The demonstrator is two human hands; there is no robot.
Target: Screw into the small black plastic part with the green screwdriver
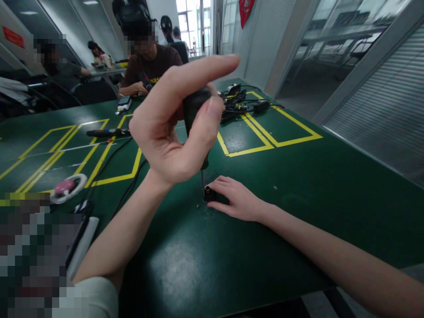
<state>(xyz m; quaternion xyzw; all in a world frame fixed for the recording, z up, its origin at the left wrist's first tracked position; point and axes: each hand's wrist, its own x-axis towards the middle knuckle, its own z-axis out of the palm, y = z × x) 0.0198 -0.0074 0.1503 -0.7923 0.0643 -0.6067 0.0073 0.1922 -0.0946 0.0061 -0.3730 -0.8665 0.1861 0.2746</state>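
Note:
My left hand is raised close to the camera, with thumb and fingers curled round the black handle of a screwdriver. Its index finger sticks out past the handle's top. The thin metal shaft points down, and its tip is at the left end of a small black part on the table; whether it sits in a screw I cannot tell. My right hand pinches that part from the right, pressing it to the tabletop. A round socket-like opening shows on the part. A tiny metal piece, perhaps a screw, lies just left of it.
The green table carries yellow tape outlines. Tangled black cables lie at the back. On the left are a black-handled tool, a white ring with a pink centre and a cord. A co-worker sits across, near a small white device.

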